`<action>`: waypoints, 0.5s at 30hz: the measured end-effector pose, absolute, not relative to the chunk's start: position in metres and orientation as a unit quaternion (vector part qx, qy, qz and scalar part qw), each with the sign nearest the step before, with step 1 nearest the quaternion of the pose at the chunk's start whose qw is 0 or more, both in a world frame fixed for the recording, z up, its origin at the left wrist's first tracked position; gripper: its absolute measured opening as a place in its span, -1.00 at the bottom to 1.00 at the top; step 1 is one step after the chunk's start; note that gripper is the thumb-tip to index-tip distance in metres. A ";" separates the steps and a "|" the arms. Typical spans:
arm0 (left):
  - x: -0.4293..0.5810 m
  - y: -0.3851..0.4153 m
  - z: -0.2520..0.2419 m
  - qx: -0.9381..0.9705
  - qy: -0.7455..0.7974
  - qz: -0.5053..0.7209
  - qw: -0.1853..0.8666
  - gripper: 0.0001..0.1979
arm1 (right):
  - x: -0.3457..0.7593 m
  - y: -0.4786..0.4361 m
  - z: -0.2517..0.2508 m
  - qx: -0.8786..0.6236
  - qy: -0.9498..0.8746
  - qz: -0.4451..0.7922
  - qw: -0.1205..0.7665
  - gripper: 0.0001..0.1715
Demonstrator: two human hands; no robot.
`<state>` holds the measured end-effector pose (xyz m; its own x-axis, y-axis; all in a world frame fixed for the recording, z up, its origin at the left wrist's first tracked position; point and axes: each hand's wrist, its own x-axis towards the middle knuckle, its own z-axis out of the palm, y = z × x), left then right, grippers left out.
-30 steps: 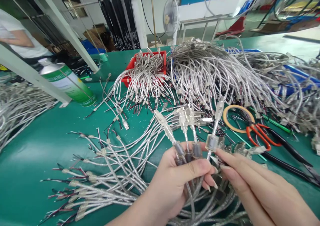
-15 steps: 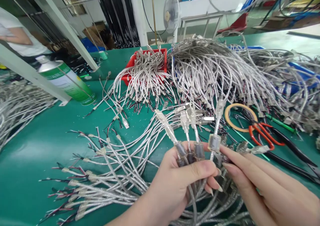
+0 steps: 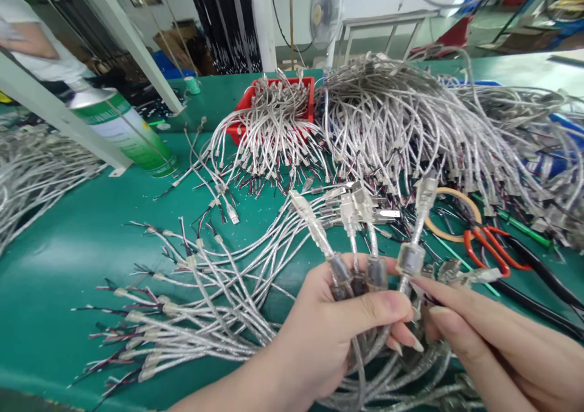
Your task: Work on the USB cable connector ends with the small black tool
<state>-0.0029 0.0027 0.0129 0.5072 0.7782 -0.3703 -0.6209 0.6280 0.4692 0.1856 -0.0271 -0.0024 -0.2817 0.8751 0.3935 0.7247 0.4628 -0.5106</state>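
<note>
My left hand [image 3: 337, 314] is closed around several clear-jacketed USB cables, thumb across them. Their silver plugs point up and away, as on the leftmost USB cable [image 3: 312, 220], and a grey ferrite bead [image 3: 376, 272] sits at the fingers. Farther right, another USB cable [image 3: 423, 205] stands upright, its bead [image 3: 410, 258] just above the fingertips of both hands. My right hand [image 3: 493, 339] pinches by this cable, thumb and forefinger together; the exact grip point is partly hidden. More cables [image 3: 392, 381] loop under both hands.
Loose cables with stripped wire ends [image 3: 182, 333] lie left. Behind are a red bin [image 3: 244, 104] of cables and a large cable heap [image 3: 387, 108]. A tape roll [image 3: 449, 238], orange-handled scissors [image 3: 483, 251] and black-handled pliers [image 3: 542, 272] lie right. A spray can [image 3: 128, 132] leans by a post.
The view has shifted slightly, so the hands and cables appear a little farther right. The upright cable leans somewhat more to the right; both hands keep nearly the same grip.
</note>
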 end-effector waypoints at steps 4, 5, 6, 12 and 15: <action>-0.003 0.005 0.013 0.147 0.288 0.407 0.854 -0.64 | 0.177 -0.022 0.002 -0.536 -0.764 0.096 0.345 -0.51; -0.004 0.005 0.014 0.152 0.291 0.405 0.853 -0.63 | 0.175 -0.021 0.002 -0.540 -0.761 0.089 0.348 -0.52; -0.004 0.006 0.014 0.158 0.296 0.401 0.853 -0.62 | 0.173 -0.020 0.002 -0.542 -0.760 0.082 0.351 -0.52; -0.003 0.004 0.017 0.174 0.326 0.387 0.845 -0.55 | 0.189 -0.026 -0.007 -0.538 -0.773 0.037 0.334 -0.55; -0.001 0.002 0.016 0.164 0.333 0.387 0.844 -0.53 | 0.199 -0.029 -0.011 -0.533 -0.780 0.015 0.328 -0.51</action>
<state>-0.0015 0.0023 0.0164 0.4783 0.7623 -0.4360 -0.5435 0.6469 0.5349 0.1993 -0.0291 -0.0106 -0.2176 0.8413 0.4949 0.8211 0.4319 -0.3731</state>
